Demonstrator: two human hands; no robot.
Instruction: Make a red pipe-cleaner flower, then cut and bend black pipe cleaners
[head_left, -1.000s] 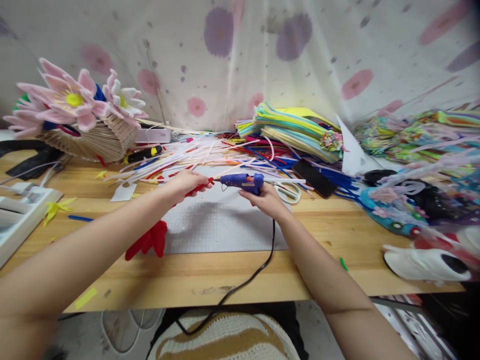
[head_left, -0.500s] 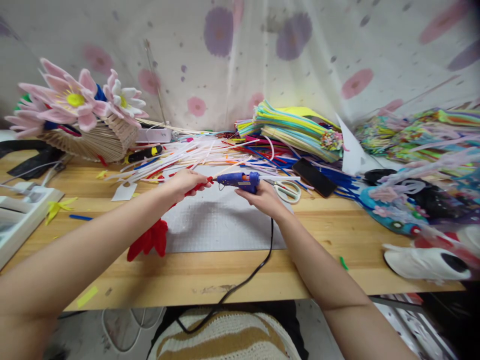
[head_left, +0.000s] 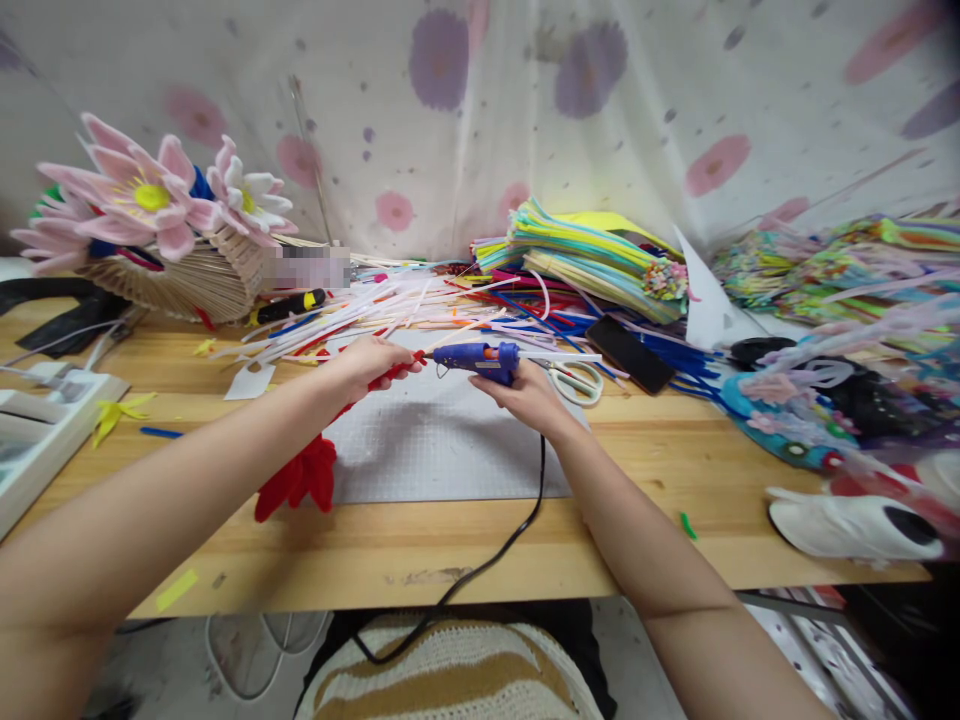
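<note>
My left hand (head_left: 379,362) is closed around the stem of a red fuzzy flower (head_left: 300,478), whose bloom hangs down at the left below my forearm. My right hand (head_left: 525,395) grips a blue hot glue gun (head_left: 476,360) by its handle. The gun's nozzle points left and meets, or nearly meets, the red stem end at my left fingertips. A white glue stick (head_left: 562,356) sticks out of the gun's back. Its black cord (head_left: 487,562) runs down over the table edge. Below both hands lies a grey cutting mat (head_left: 442,455).
Loose pipe cleaners (head_left: 405,300) cover the table's back, with a bundled stack (head_left: 592,255) behind. Scissors (head_left: 577,382) and a black phone (head_left: 630,353) lie right of the gun. Pink flowers (head_left: 150,195) stand at the left; a white shoe-like object (head_left: 851,525) sits at the right.
</note>
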